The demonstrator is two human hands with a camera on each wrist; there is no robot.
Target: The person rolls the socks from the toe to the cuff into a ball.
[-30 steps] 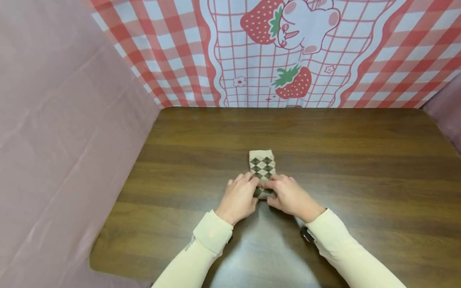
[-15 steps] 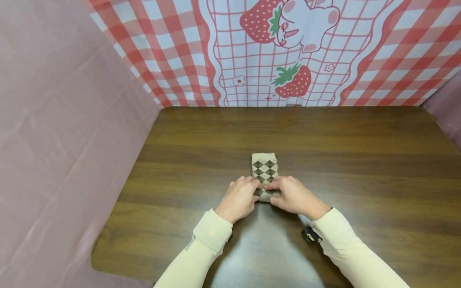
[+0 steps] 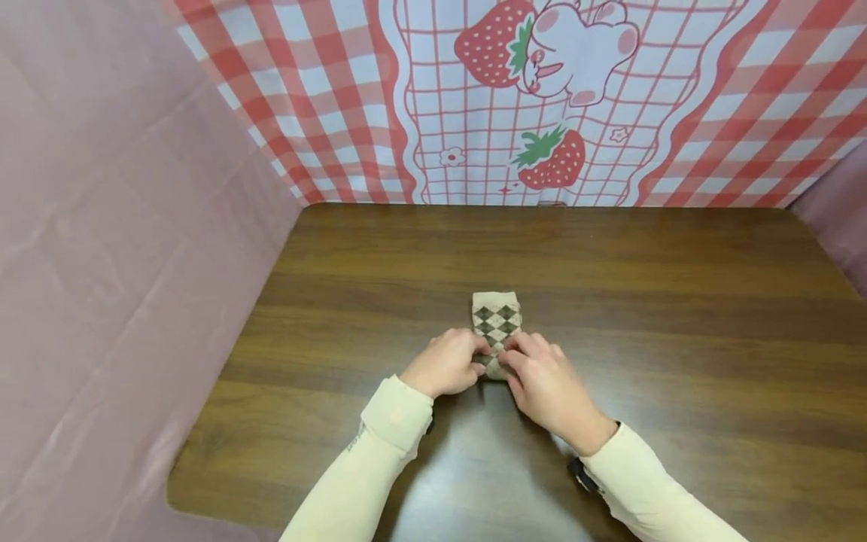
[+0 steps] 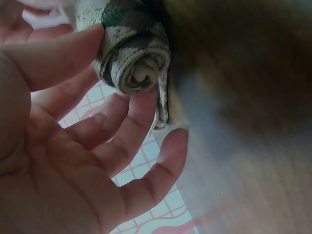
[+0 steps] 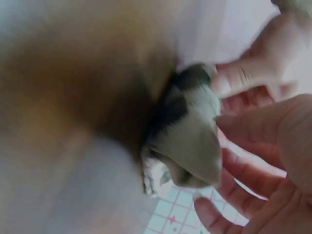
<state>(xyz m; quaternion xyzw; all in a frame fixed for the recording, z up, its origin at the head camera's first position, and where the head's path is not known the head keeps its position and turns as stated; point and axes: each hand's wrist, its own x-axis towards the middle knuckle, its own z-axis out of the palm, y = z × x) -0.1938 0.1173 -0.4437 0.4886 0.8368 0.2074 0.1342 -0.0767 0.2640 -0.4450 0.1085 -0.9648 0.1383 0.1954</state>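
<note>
A brown wooden table [image 3: 339, 301] takes the largest place, with a pale shine on its near part. Behind its far edge hangs a checked cloth [image 3: 474, 105], red and white, with printed strawberries and a white animal. A pink cloth [image 3: 101, 263] stands along the left side.

Two cream sleeves [image 3: 369, 467] come in from the near side. Out of them reach the left hand [image 3: 440, 364] and the right hand [image 3: 550, 384], turned toward each other. The left hand pinches the rolled end of the sock between thumb and fingers, and its little finger stands apart from it. The right hand also grips this roll, with the thumb on one side and fingers on the other; the right wrist view is partly blurred.

The sock [image 3: 497, 318], beige with dark diamonds, lies on the table between the hands, near the middle. Its far part is flat, its near end is rolled; the left wrist view shows the spiral of layers. Smallest is a black device [image 3: 584, 476] at the right wrist.
</note>
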